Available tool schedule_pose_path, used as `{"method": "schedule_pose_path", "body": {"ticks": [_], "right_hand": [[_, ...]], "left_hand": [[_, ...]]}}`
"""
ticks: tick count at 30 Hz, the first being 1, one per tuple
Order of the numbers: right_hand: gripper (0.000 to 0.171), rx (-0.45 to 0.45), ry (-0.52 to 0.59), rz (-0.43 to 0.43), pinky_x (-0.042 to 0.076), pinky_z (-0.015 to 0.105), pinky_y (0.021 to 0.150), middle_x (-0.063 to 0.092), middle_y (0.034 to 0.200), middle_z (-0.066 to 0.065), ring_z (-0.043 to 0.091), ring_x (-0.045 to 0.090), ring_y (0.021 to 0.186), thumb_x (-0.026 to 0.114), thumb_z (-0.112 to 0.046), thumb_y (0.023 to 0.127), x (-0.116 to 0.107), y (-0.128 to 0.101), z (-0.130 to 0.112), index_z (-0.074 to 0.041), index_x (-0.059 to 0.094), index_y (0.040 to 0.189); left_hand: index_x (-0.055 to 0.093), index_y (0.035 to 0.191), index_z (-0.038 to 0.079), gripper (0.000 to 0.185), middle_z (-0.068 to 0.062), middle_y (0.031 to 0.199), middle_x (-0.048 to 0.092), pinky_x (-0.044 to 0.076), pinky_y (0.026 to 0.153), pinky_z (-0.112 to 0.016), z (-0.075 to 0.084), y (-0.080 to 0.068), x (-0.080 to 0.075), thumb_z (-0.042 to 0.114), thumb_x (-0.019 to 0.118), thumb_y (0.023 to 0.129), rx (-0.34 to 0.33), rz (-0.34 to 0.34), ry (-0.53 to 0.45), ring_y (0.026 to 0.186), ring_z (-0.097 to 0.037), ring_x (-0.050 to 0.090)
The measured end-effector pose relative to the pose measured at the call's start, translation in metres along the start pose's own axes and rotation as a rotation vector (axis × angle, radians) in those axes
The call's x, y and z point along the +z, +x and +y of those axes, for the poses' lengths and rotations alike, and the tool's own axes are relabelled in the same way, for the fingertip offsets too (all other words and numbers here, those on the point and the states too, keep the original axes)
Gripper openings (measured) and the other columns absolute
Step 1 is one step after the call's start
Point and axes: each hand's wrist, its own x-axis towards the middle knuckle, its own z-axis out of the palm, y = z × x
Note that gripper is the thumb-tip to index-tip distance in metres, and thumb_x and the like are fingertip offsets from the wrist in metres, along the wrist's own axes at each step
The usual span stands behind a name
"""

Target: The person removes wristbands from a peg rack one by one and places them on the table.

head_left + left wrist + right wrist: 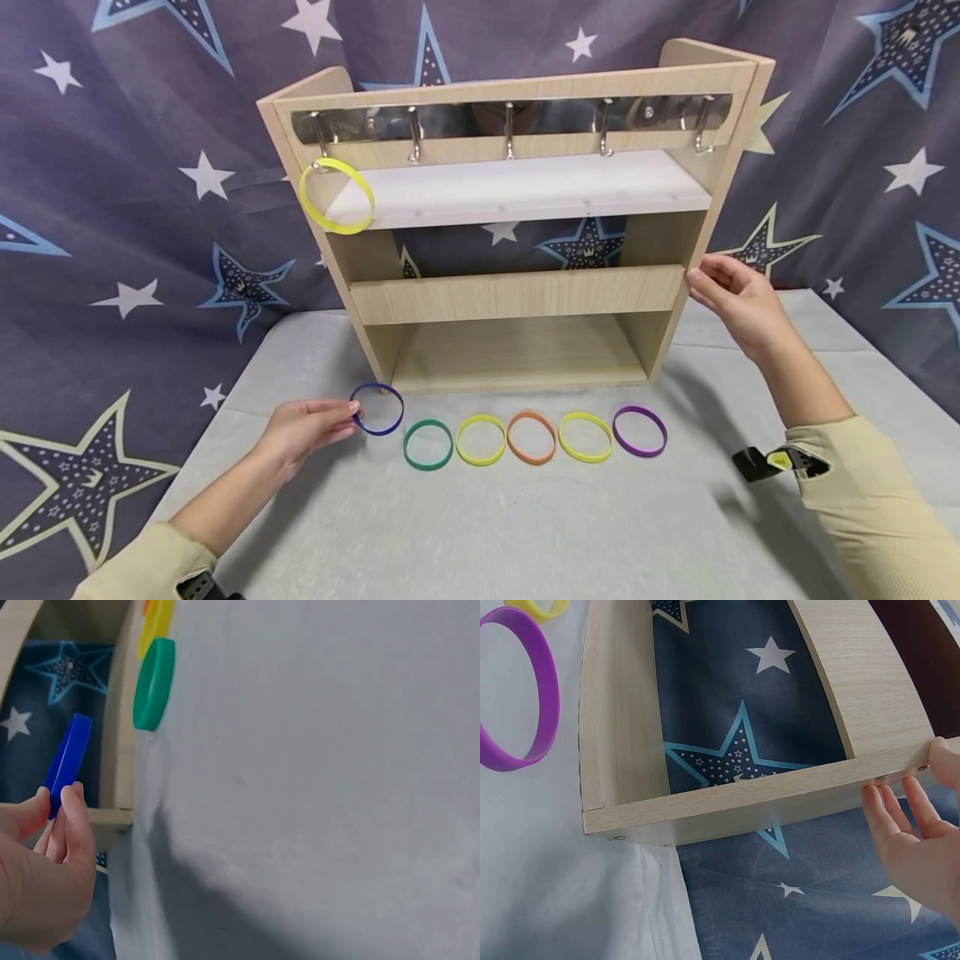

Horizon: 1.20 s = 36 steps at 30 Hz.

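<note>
Between thumb and fingers my left hand [309, 429] pinches a dark blue wristband [70, 754], held up by its side near the shelf's lower left corner. My right hand [738, 302] touches the right side panel of the wooden shelf [517, 296], thumb on its front edge and fingers along the outer face, as the right wrist view shows. A yellow wristband [337, 229] hangs from the leftmost hook [319, 137] of the metal rail. On the cloth before the shelf lies a row of wristbands: green [428, 465], yellow [482, 461], orange [532, 459], another yellow [586, 457] and purple [640, 452].
The shelf stands upright on a table with a light grey cloth [525, 533]. Several more hooks [510, 133] line the rail and bear nothing. A dark curtain [150, 208] with stars hangs close behind and at both sides.
</note>
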Motion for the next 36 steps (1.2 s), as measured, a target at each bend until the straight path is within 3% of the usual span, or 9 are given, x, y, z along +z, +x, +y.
{"method": "schedule_pose_path", "body": {"ticks": [3, 7, 13, 25, 36], "right_hand": [[0.013, 0.001, 0.0, 0.001, 0.056, 0.009, 0.08, 0.063, 0.088, -0.009, -0.001, 0.063, 0.084, 0.062, -0.004, 0.092, 0.0, -0.001, 0.0, -0.015, 0.064, 0.098], [0.014, -0.003, 0.002, 0.001, 0.056, 0.009, 0.08, 0.063, 0.088, -0.009, -0.001, 0.063, 0.084, 0.061, -0.003, 0.092, 0.0, -0.001, 0.001, -0.015, 0.064, 0.098], [0.014, -0.005, -0.001, -0.003, 0.056, 0.009, 0.08, 0.062, 0.088, -0.009, -0.001, 0.063, 0.085, 0.061, -0.003, 0.092, 0.0, -0.001, 0.0, -0.015, 0.064, 0.098], [0.014, -0.002, 0.006, -0.001, 0.056, 0.009, 0.08, 0.063, 0.088, -0.009, -0.001, 0.063, 0.085, 0.061, -0.003, 0.092, 0.0, -0.001, 0.0, -0.015, 0.064, 0.098], [0.017, 0.006, -0.001, -0.007, 0.056, 0.009, 0.08, 0.062, 0.09, -0.009, -0.001, 0.063, 0.086, 0.06, -0.001, 0.092, -0.002, 0.0, 0.0, -0.016, 0.063, 0.1]], "left_hand": [[0.068, 0.091, 0.003, 0.004, 0.004, 0.074, 0.073, 0.061, 0.07, -0.018, -0.006, 0.002, -0.003, 0.002, 0.066, 0.088, -0.008, 0.002, 0.027, 0.068, -0.005, 0.07], [0.06, 0.106, -0.01, 0.021, 0.003, 0.075, 0.073, 0.061, 0.07, -0.019, -0.011, 0.004, -0.005, 0.001, 0.066, 0.088, -0.027, -0.009, 0.067, 0.068, -0.005, 0.07], [0.059, 0.106, -0.012, 0.023, 0.002, 0.077, 0.074, 0.061, 0.069, -0.018, -0.019, 0.006, -0.008, 0.002, 0.065, 0.089, -0.037, -0.037, 0.122, 0.068, -0.005, 0.069], [0.051, 0.118, -0.02, 0.04, 0.002, 0.076, 0.072, 0.061, 0.068, -0.016, -0.03, 0.006, -0.009, 0.004, 0.065, 0.089, -0.091, -0.025, 0.183, 0.068, -0.004, 0.069], [0.051, 0.117, -0.019, 0.036, 0.002, 0.073, 0.071, 0.06, 0.066, -0.015, -0.028, 0.002, -0.007, 0.003, 0.062, 0.091, -0.144, -0.054, 0.184, 0.067, -0.003, 0.069]]}}
